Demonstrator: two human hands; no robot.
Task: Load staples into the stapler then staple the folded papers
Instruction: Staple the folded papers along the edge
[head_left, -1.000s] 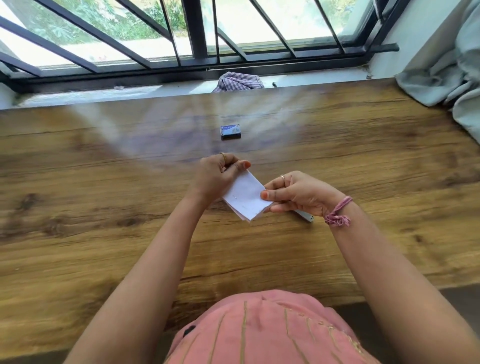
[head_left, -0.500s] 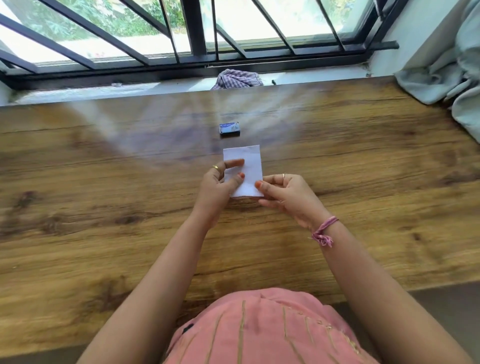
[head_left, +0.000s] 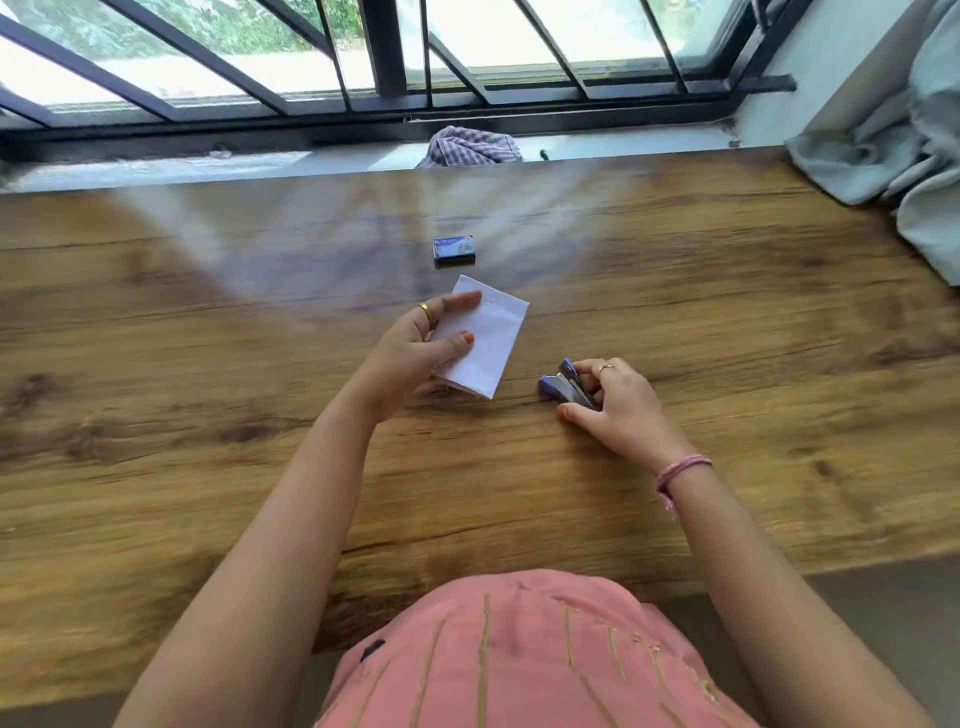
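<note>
My left hand (head_left: 415, 353) grips the folded white papers (head_left: 493, 343) by their left edge, thumb on top, holding them just above the wooden table (head_left: 208, 415). To the right, my right hand (head_left: 618, 410) closes its fingers around a small blue stapler (head_left: 563, 387) that lies on the table. The stapler's front end points left toward the papers, a short gap between them. A small blue staple box (head_left: 455, 250) lies on the table just beyond the papers.
A checked cloth (head_left: 470, 148) sits on the window sill behind the table. Grey curtain fabric (head_left: 893, 140) hangs over the table's far right corner. Black window bars (head_left: 395, 62) run along the back.
My right hand has let go of the papers and moved right and down onto the stapler. My left hand now holds the papers alone, tilted slightly to the right.
</note>
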